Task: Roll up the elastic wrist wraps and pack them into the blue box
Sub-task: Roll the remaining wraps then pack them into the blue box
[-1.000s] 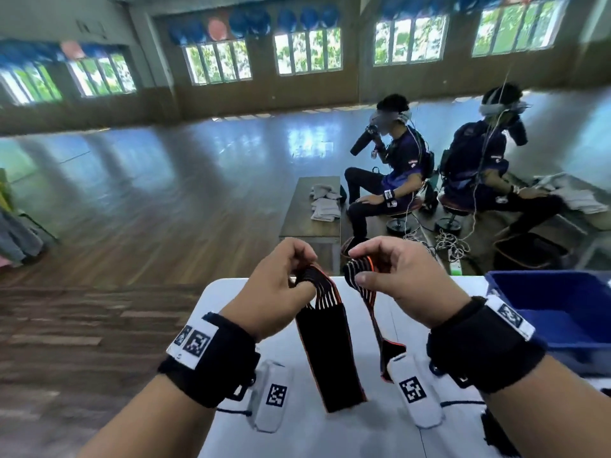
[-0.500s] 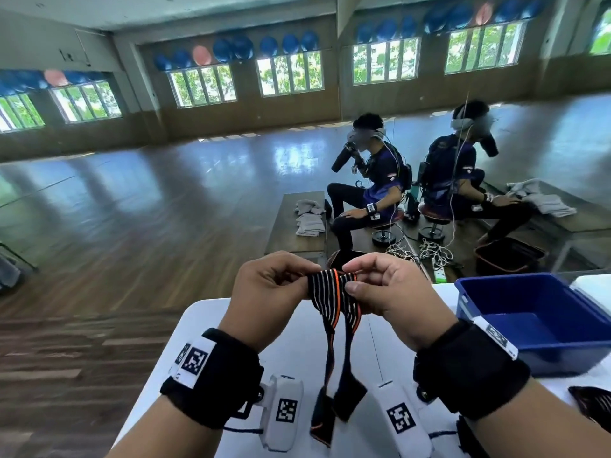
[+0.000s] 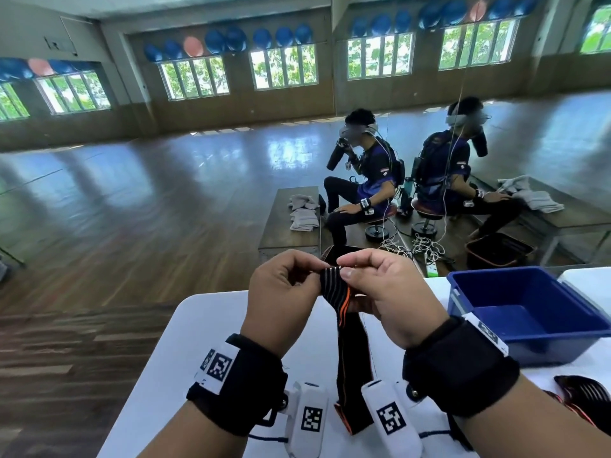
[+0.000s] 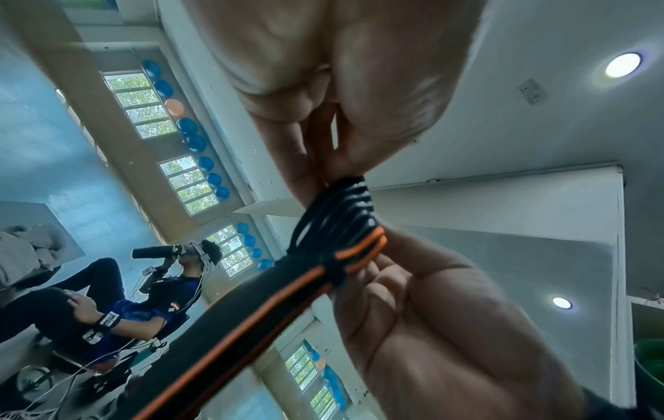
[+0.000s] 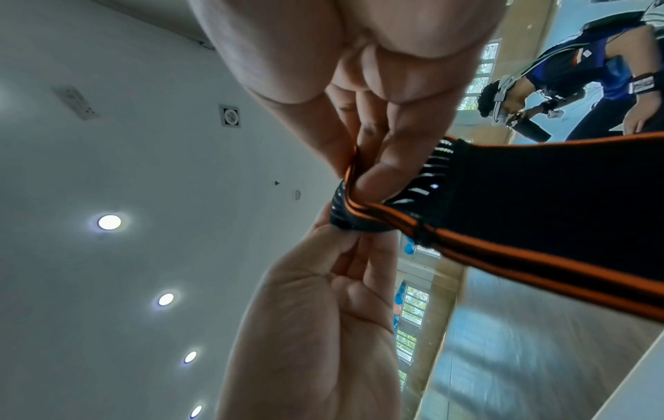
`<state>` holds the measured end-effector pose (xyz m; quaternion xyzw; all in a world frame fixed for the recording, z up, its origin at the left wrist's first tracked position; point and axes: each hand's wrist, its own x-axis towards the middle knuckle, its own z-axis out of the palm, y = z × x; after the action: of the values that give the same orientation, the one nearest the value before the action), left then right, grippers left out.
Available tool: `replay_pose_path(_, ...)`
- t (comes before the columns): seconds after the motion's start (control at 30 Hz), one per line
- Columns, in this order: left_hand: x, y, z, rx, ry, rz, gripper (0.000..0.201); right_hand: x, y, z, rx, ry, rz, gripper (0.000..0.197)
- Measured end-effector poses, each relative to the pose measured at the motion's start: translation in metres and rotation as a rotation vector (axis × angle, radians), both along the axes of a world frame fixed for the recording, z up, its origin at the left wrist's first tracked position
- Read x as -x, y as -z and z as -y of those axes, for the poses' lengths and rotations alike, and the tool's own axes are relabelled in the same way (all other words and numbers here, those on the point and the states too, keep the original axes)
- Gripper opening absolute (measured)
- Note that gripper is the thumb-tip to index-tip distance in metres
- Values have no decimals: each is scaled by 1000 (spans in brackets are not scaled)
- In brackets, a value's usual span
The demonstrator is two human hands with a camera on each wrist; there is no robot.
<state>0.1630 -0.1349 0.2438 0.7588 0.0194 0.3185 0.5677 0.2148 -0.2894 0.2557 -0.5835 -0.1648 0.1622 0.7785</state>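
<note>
A black elastic wrist wrap (image 3: 334, 285) with orange edge stripes is held up over the white table (image 3: 198, 328). Its top end is bunched into a small fold. My left hand (image 3: 309, 276) pinches that fold from the left and my right hand (image 3: 344, 269) pinches it from the right. The rest of the strap (image 3: 350, 365) hangs down to the table. In the left wrist view the fingers (image 4: 323, 170) clamp the wrap (image 4: 341, 224). The right wrist view shows the right fingertips (image 5: 370, 179) pressed into the fold of the wrap (image 5: 521, 193). The blue box (image 3: 545, 347) stands to the right and looks empty.
A second black and orange wrap (image 3: 583, 393) lies on the table at the right, in front of the box. Beyond the table's far edge sits a person (image 3: 370, 180) on a stool beside a low bench (image 3: 287, 236) with folded towels. Cables (image 3: 396, 249) lie on the floor.
My hands have come close together. The wrap, spread between them a second ago, is now bunched into a tight fold at its top end, with the strap hanging straight down.
</note>
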Motion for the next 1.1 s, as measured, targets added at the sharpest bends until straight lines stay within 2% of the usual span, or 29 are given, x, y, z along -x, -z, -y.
replay_pose_path(0.1,5,8,8,20,-3,12,8,0,0,-1,-20,61,-16,10)
replay_pose_path(0.13,9,12,10,32,16,-3,8,0,-1,-1,-32,77,-23,10)
replay_pose_path(0.23,18,25,15,-3,127,-94,29,-2,-4,0,-63,125,-27,11)
replay_pose_path(0.3,20,34,19,-70,120,-132,38,-3,-5,0,-66,149,-17,11)
replay_pose_path(0.37,18,40,20,-82,59,-118,40,-2,-7,1,-65,150,-17,11)
replay_pose_path(0.47,17,41,19,-34,1,-71,29,0,-8,4,-35,135,-8,12)
replay_pose_path(0.53,15,39,17,10,-32,-32,23,1,-3,8,100,203,139,17)
replay_pose_path(0.63,15,34,14,44,-79,-1,27,4,15,14,379,387,437,26)
replay_pose_path(0.7,15,31,13,71,-85,16,29,8,28,15,435,362,462,22)
replay_pose_path(0.83,13,31,14,134,-71,36,30,20,50,12,356,196,393,6)
replay_pose_path(0.93,13,35,18,165,-25,26,27,27,60,5,294,242,411,14)
replay_pose_path(1.03,17,37,24,232,133,-19,22,33,64,-3,220,295,353,12)
replay_pose_path(1.1,20,41,24,257,238,-49,19,37,67,-7,179,252,286,18)
